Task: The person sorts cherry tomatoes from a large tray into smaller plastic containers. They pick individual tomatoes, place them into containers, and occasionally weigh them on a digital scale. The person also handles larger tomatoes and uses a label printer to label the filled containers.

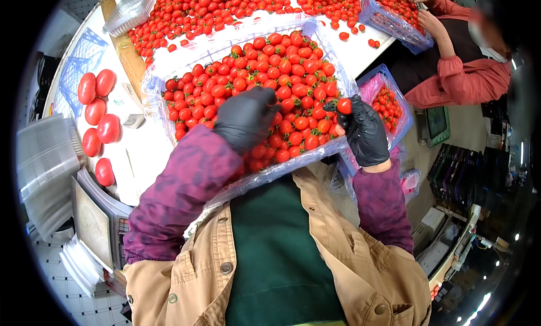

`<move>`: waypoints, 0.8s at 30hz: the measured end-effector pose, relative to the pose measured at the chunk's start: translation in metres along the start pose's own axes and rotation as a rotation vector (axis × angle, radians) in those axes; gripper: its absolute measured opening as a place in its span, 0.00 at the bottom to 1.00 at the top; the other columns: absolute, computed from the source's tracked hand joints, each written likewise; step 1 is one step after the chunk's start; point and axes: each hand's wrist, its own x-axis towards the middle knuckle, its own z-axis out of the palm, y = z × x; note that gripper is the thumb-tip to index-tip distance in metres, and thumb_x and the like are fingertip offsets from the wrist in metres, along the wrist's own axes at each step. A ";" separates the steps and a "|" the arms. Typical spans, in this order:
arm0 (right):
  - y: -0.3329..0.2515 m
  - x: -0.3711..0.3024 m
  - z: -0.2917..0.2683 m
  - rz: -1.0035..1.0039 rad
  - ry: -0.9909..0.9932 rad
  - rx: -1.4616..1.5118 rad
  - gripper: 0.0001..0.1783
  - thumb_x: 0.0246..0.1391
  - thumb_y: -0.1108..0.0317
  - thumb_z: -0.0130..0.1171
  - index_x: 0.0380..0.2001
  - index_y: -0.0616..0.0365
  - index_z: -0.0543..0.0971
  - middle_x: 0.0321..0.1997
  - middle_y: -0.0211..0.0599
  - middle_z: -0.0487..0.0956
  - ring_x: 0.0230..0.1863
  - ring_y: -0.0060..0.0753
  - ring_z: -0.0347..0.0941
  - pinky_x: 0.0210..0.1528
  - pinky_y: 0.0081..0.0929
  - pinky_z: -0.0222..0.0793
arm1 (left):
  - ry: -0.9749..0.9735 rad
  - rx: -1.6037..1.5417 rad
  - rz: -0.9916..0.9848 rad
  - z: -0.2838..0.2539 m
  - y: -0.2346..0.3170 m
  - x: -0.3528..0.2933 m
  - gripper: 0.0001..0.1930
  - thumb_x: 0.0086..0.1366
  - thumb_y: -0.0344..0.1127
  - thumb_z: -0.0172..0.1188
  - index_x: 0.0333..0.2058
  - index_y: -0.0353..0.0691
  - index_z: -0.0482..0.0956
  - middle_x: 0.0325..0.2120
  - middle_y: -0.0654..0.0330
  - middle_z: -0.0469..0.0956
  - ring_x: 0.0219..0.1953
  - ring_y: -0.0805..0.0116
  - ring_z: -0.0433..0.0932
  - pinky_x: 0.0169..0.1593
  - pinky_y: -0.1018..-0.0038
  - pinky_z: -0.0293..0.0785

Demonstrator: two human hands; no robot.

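Note:
A lined plastic crate (155,101) full of red cherry tomatoes (248,81), some with green stems, tilts toward me at the table's near edge. My left hand (246,119), in a black glove, is over the middle of the heap. Its fingers are curled down among the tomatoes, and what they grip, if anything, is hidden. At the crate's right rim my right hand (367,133), gloved in black with a bare fingertip showing, is closed around a single cherry tomato (344,106) between thumb and fingers.
Several large red tomatoes (109,128) lie on the white table to the left. Loose cherry tomatoes (225,5) cover its far side, beside clear plastic trays (131,12). A co-worker (459,72) handles another crate (389,19) at far right. A lower crate (403,115) stands right.

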 end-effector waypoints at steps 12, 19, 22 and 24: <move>-0.018 0.086 0.024 -0.250 -0.353 -0.678 0.08 0.53 0.68 0.55 0.32 0.62 0.76 0.32 0.38 0.78 0.32 0.29 0.75 0.32 0.24 0.69 | -0.052 -1.286 -0.316 -0.030 0.005 -0.033 0.12 0.57 0.32 0.59 0.40 0.38 0.74 0.39 0.61 0.74 0.35 0.68 0.73 0.33 0.71 0.70; 0.013 0.108 0.068 -0.714 -0.366 -1.697 0.15 0.46 0.57 0.60 0.26 0.58 0.73 0.25 0.42 0.73 0.28 0.46 0.72 0.28 0.42 0.65 | 0.341 -1.001 -0.490 -0.020 -0.032 -0.018 0.08 0.61 0.29 0.54 0.38 0.34 0.75 0.32 0.61 0.77 0.32 0.74 0.74 0.35 0.79 0.70; 0.016 0.109 0.072 -0.709 -0.361 -1.758 0.14 0.45 0.59 0.60 0.26 0.57 0.72 0.26 0.42 0.73 0.29 0.46 0.71 0.28 0.41 0.66 | 0.352 -0.442 -0.319 -0.003 -0.049 -0.011 0.07 0.62 0.29 0.52 0.38 0.36 0.75 0.31 0.63 0.77 0.33 0.75 0.74 0.37 0.79 0.70; 0.015 0.112 0.068 -0.672 -0.347 -1.692 0.13 0.44 0.60 0.61 0.26 0.57 0.71 0.26 0.42 0.73 0.29 0.45 0.71 0.28 0.41 0.66 | 0.163 -0.033 -0.361 -0.012 -0.026 0.005 0.10 0.59 0.38 0.57 0.34 0.37 0.74 0.30 0.58 0.75 0.33 0.65 0.74 0.35 0.70 0.70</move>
